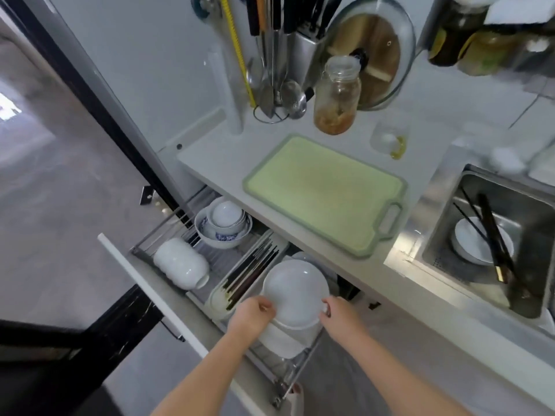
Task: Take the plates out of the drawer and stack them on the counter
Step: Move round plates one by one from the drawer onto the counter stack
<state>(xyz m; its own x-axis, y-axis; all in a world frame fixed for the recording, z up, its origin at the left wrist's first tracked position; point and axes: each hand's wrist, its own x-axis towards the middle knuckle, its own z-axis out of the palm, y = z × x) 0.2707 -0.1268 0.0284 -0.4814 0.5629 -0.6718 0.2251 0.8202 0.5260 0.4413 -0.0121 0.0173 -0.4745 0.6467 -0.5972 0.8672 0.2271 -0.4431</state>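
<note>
White plates gripped by left hand and right hand, lower stack hidden in drawer.

- I see the drawer pulled out below the counter.
- In it, plates stand at right, chopsticks in the middle, bowls at left.
- The cutting board lies on the counter, left of the sink.

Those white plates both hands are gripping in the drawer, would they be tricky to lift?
Probably heavy: the plates look like a stack of several. Their glossy white glaze suggests slippery rims, hence the left hand and right hand on opposite edges. Likely rigid but breakable if knocked.
</note>
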